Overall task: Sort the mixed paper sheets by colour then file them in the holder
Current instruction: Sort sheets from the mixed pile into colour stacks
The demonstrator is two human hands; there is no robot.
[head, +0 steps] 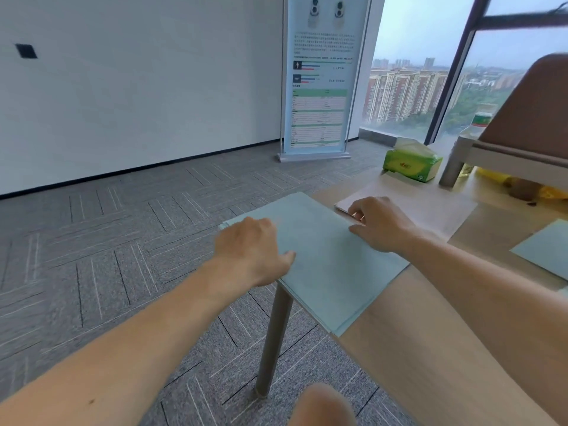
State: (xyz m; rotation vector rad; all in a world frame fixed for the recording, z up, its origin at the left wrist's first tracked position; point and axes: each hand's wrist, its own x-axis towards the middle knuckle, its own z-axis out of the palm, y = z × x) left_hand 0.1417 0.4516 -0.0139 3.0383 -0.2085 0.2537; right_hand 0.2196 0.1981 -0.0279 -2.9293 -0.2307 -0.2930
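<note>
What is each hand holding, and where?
Left hand grips the blue stack by its left edge, thumb on top; right hand rests at its far-right edge, grip unclear.

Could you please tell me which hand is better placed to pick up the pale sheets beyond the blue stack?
Right, I would say. The right hand lies at the near corner of the pale sheets, while the left hand grips the left edge of the blue stack, farther from them.
</note>
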